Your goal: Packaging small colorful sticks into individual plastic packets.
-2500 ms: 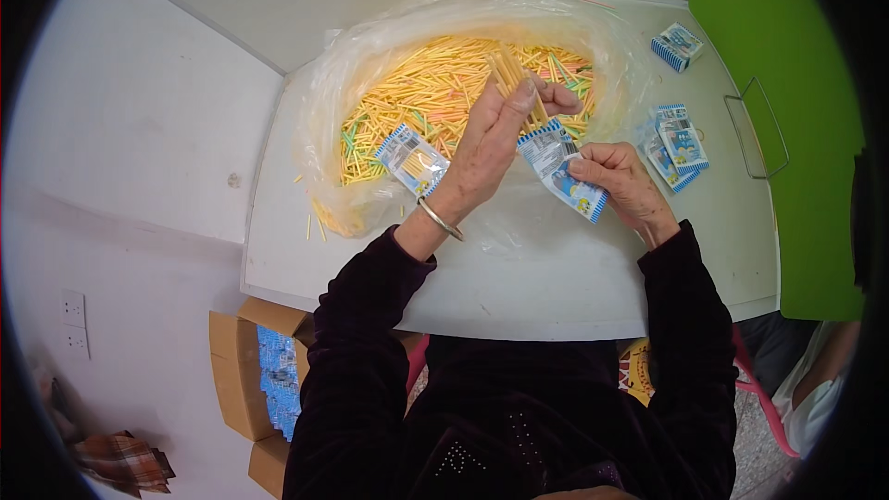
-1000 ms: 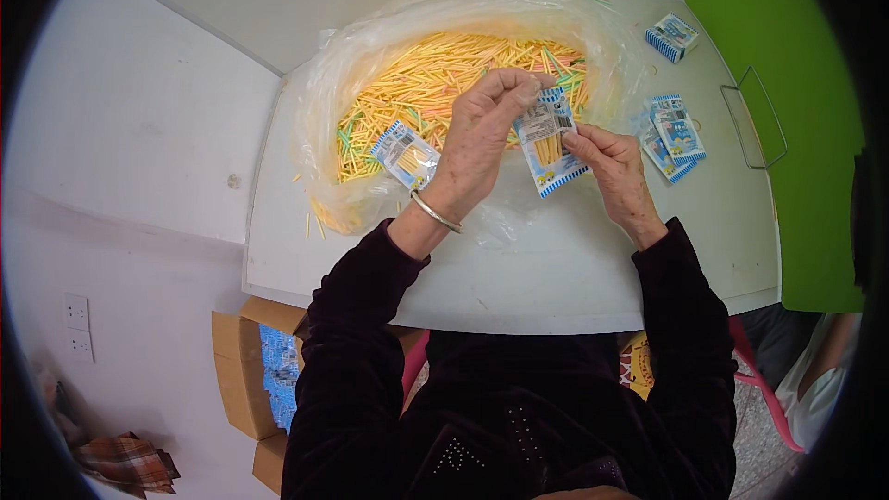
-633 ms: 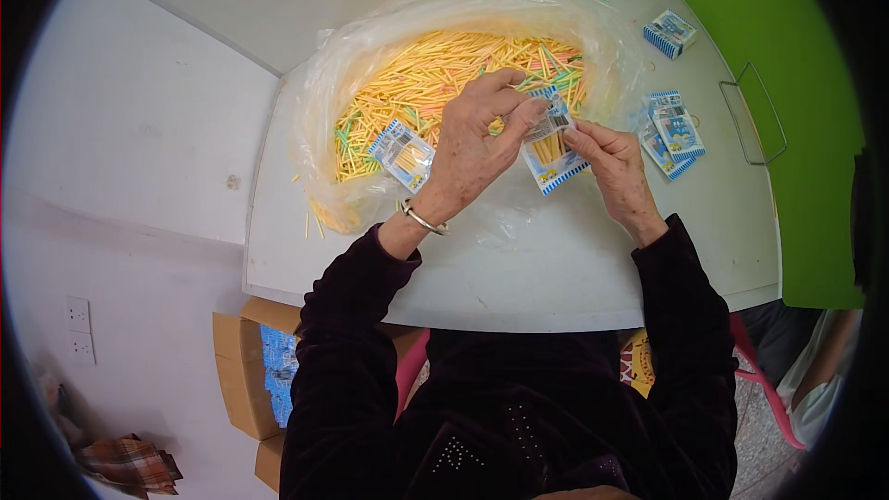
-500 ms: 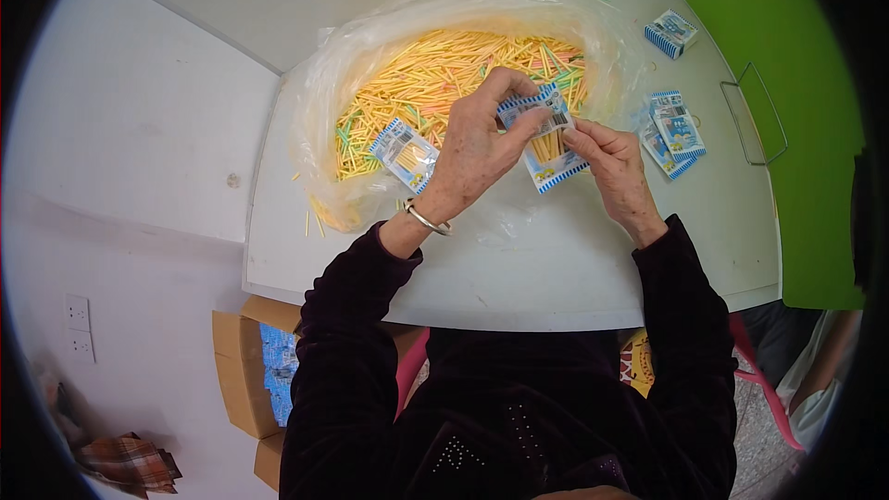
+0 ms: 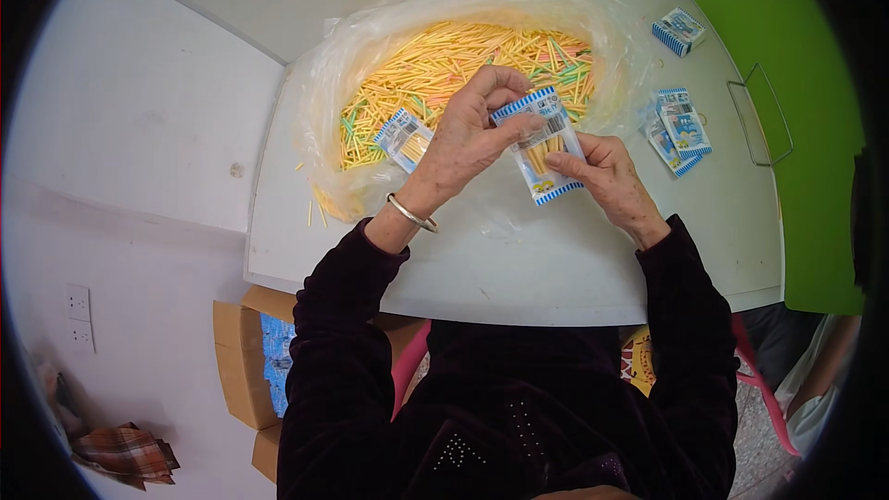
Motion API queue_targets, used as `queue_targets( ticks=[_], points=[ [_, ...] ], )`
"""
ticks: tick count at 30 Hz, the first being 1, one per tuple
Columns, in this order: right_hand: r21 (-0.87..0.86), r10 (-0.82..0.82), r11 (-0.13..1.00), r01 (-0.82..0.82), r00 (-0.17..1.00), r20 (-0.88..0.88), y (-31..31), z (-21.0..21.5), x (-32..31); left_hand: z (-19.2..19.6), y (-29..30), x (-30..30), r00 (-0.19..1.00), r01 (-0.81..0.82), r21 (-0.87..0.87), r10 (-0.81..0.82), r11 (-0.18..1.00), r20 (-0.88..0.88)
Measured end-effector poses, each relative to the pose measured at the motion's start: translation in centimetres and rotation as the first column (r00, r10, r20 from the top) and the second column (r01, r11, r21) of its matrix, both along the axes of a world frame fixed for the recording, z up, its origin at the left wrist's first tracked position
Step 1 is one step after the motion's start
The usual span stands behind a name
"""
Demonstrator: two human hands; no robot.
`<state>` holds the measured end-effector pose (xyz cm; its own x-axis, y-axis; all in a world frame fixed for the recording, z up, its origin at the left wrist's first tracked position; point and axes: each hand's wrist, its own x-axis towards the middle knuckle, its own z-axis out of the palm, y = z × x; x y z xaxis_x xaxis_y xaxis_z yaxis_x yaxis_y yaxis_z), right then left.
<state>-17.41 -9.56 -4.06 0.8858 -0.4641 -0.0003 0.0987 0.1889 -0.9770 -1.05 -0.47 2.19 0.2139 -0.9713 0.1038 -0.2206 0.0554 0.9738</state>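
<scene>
Between my two hands is a small clear packet (image 5: 544, 181) with blue-and-white striped ends and yellow sticks inside. My left hand (image 5: 474, 130) pinches its upper left part, thumb across the front. At its lower right side, my right hand (image 5: 611, 181) grips the edge with the thumb on the front. Another such packet (image 5: 405, 140) lies at the near edge of a big open plastic bag (image 5: 319, 83), partly behind my left wrist. The bag is full of thin candy-like sticks (image 5: 426, 65), mostly yellow with some pink and green.
On the white table (image 5: 500, 287), two overlapping packets (image 5: 683, 125) lie right of my right hand, and a stack of packets (image 5: 679, 31) sits farther back. A wire handle (image 5: 767, 120) juts from the green panel at right. An open cardboard box (image 5: 239, 361) with blue packets stands below left.
The packet now faces up more fully, showing more of its front. My right hand has shifted slightly down along its edge, and my left hand has moved a little left.
</scene>
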Motion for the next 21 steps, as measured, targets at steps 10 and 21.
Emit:
queue_targets(
  ticks=[10, 21],
  points=[
    [-0.006, -0.232, 0.972, 0.233, 0.969, 0.08, -2.2, 0.6, -1.5, -1.4, -1.6, 9.8, 0.796, -0.134, -0.114, 0.175, 0.984, 0.579],
    [-0.013, -0.197, 0.98, 0.198, 0.98, 0.04, -3.5, -0.2, -1.7, -4.6, -5.1, 7.6, 0.067, 0.121, -0.01, 0.002, 0.993, 0.998]
  ],
)
